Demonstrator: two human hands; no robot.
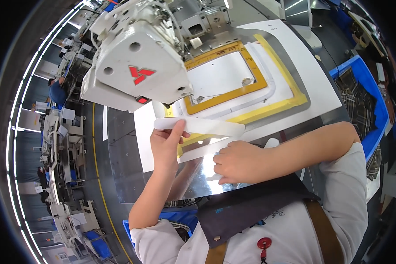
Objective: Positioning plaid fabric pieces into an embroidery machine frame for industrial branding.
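Observation:
My left hand point(166, 144) pinches the left end of a long white strip with rounded ends point(207, 127), thumb on top and fingers beneath. The strip slants across the front edge of a yellow-taped clamp plate point(268, 111). Over the shiny metal table, my right hand point(240, 162) is closed with curled fingers on a second white strip point(272, 143). One rounded end of that strip shows beyond the wrist, and a bit of white shows below the fingertips. The rest is hidden under the hand.
A white sewing machine head point(141, 66) stands over the left part of the work area. An amber frame point(226, 102) lies within the clamp plate, on a white sheet point(323, 94). Blue bins point(360, 66) with plaid cloth stand at right and below the table. Another person point(57, 91) sits far left.

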